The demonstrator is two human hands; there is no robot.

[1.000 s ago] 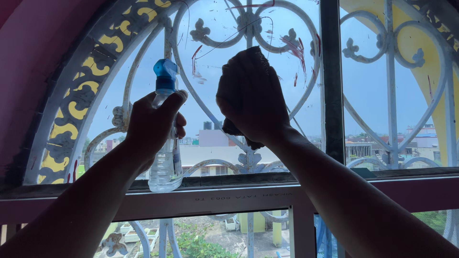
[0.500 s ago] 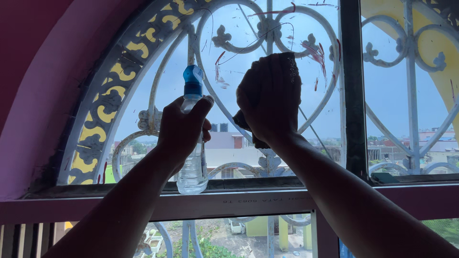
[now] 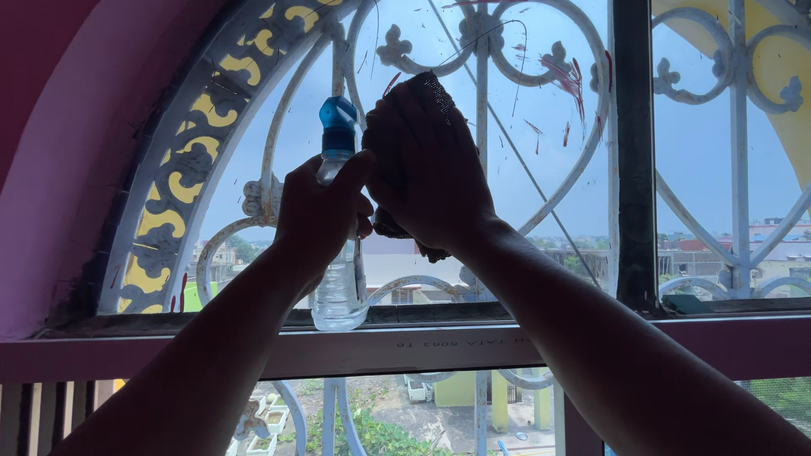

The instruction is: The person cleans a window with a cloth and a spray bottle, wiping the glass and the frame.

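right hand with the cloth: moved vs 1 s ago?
Yes. The right hand with its dark cloth slid left across the glass, away from the dark vertical frame bar, toward the spray bottle.

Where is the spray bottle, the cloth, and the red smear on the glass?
spray bottle (image 3: 338, 291): head view, clear lower body.
cloth (image 3: 437, 91): head view, top corner above the right hand.
red smear (image 3: 573, 78): head view, streak on the pane.

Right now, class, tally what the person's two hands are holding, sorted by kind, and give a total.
Spray bottle, clear with a blue nozzle, in the left hand: 1
Dark cloth, pressed to the window glass by the right hand: 1
Total: 2
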